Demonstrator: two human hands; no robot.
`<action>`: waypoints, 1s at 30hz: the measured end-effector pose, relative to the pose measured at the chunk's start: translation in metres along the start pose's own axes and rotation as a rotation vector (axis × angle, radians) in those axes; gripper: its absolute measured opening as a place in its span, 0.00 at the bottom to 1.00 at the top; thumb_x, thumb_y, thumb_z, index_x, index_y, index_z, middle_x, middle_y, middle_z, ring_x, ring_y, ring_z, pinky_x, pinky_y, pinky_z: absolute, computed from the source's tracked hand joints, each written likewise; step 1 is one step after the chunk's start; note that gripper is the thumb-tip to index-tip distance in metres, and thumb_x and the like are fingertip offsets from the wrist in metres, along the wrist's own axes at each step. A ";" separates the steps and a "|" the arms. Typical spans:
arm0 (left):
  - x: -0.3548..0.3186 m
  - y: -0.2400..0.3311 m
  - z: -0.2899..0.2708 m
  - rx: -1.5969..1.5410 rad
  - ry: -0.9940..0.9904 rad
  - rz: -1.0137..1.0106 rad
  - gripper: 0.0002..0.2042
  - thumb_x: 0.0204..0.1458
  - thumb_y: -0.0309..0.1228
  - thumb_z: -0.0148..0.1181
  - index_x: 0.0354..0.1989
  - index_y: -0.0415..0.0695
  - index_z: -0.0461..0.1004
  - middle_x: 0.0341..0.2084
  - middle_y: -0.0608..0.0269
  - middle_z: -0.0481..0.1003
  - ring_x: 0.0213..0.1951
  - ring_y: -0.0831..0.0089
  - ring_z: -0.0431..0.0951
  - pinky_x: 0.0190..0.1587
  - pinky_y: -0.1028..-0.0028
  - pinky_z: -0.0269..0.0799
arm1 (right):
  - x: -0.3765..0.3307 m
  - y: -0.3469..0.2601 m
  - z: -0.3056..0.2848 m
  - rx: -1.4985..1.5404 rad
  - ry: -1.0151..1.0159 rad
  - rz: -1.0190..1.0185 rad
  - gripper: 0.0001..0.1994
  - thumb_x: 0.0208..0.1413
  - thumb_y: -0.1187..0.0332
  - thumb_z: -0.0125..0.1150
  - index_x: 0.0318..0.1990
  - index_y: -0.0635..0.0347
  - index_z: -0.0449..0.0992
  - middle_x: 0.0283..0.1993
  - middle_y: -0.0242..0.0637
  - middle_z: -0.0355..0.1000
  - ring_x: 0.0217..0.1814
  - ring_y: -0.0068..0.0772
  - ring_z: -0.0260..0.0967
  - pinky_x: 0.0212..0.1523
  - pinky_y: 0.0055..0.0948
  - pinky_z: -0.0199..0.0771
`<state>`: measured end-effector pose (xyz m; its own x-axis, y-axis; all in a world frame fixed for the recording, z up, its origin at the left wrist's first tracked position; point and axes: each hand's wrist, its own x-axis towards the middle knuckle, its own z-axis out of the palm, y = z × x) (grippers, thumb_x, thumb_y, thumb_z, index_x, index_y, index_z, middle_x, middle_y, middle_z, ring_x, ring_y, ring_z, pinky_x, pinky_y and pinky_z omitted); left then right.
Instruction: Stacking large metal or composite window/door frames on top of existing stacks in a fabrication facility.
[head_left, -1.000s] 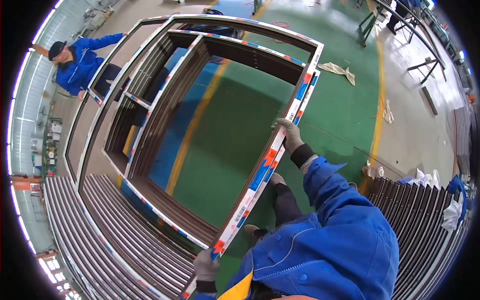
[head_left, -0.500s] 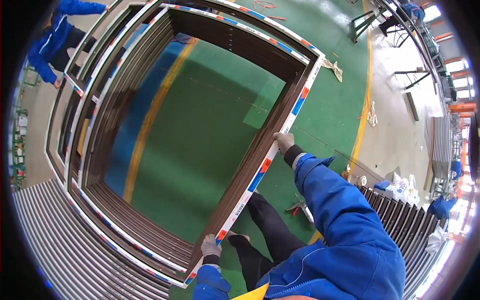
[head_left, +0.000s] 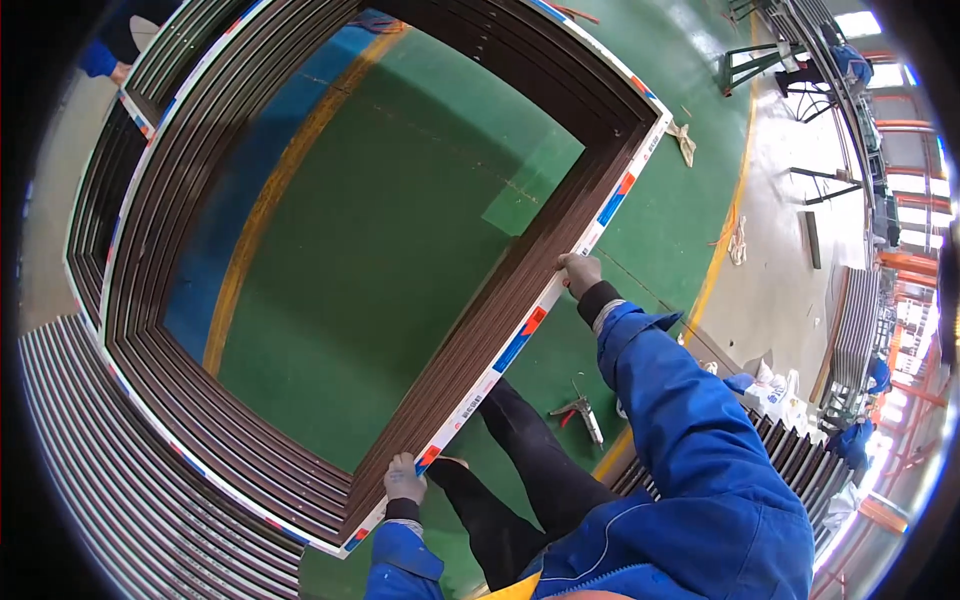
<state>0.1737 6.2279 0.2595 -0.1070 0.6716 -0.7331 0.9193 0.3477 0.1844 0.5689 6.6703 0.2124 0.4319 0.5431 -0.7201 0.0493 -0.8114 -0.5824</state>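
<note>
Both hands grip one side rail of a big dark-brown frame (head_left: 490, 330), which stands over the green floor (head_left: 400, 260) and fills most of the view. The left hand (head_left: 404, 480), gloved in grey, is clenched on the rail close to the frame's near corner, where a white edge strip with red and blue patches (head_left: 520, 335) runs along the outer face. The right hand (head_left: 580, 272), also gloved, is closed on the same rail farther up, toward the far corner, the blue sleeve (head_left: 660, 400) reaching out to it. Through the frame's opening the floor shows green, with a yellow line (head_left: 270, 200) and a blue band (head_left: 225, 230) crossing it on the left. More frames of the same brown profile stand stacked just behind the held one on the left side, their rails lying close together. A rack of grey bars (head_left: 90, 450) curves along the lower left, beside that stack. On the floor between the person's dark trouser leg (head_left: 540, 460) and the right arm lies a small hand tool (head_left: 583, 415), apart from the frame. A pale rag (head_left: 686, 142) lies on the floor just beyond the frame's far corner. At the upper left edge another person's blue sleeve (head_left: 98, 58) shows near the stacked frames.
</note>
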 end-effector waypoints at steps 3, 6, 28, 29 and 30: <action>-0.006 -0.014 0.003 -0.011 0.018 -0.039 0.19 0.43 0.31 0.69 0.42 0.46 0.68 0.42 0.52 0.73 0.48 0.52 0.77 0.49 0.57 0.76 | -0.004 0.003 0.012 -0.028 -0.017 -0.025 0.09 0.46 0.70 0.70 0.32 0.66 0.79 0.30 0.42 0.75 0.27 0.35 0.74 0.26 0.36 0.73; -0.007 -0.015 -0.002 -0.063 -0.021 0.000 0.22 0.46 0.39 0.70 0.47 0.45 0.70 0.43 0.50 0.74 0.49 0.52 0.77 0.51 0.56 0.75 | -0.001 0.015 0.004 0.072 -0.167 -0.093 0.10 0.51 0.65 0.67 0.35 0.60 0.76 0.29 0.34 0.70 0.25 0.33 0.69 0.23 0.34 0.71; -0.229 -0.484 0.220 -1.192 0.474 -0.528 0.25 0.50 0.47 0.70 0.47 0.36 0.81 0.36 0.44 0.82 0.38 0.51 0.83 0.43 0.56 0.76 | -0.297 0.337 0.192 0.055 -0.491 0.340 0.09 0.57 0.62 0.55 0.41 0.54 0.75 0.43 0.39 0.76 0.47 0.45 0.73 0.54 0.51 0.74; -0.230 -0.475 0.241 -0.926 0.488 -0.446 0.17 0.52 0.42 0.68 0.40 0.40 0.82 0.34 0.47 0.81 0.36 0.53 0.82 0.39 0.56 0.75 | -0.319 0.350 0.197 0.060 -0.494 0.362 0.08 0.57 0.62 0.56 0.39 0.53 0.74 0.40 0.37 0.75 0.46 0.43 0.72 0.52 0.50 0.74; -0.220 -0.465 0.249 -0.671 0.498 -0.344 0.10 0.53 0.38 0.65 0.34 0.44 0.83 0.32 0.49 0.81 0.33 0.54 0.81 0.35 0.56 0.74 | -0.337 0.358 0.204 0.051 -0.480 0.396 0.06 0.56 0.63 0.58 0.37 0.53 0.74 0.37 0.36 0.74 0.44 0.42 0.72 0.51 0.49 0.74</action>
<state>-0.1358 5.7556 0.1721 -0.6304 0.6109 -0.4789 0.4082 0.7856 0.4649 0.2576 6.2409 0.1698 -0.0447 0.2489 -0.9675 -0.0802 -0.9662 -0.2449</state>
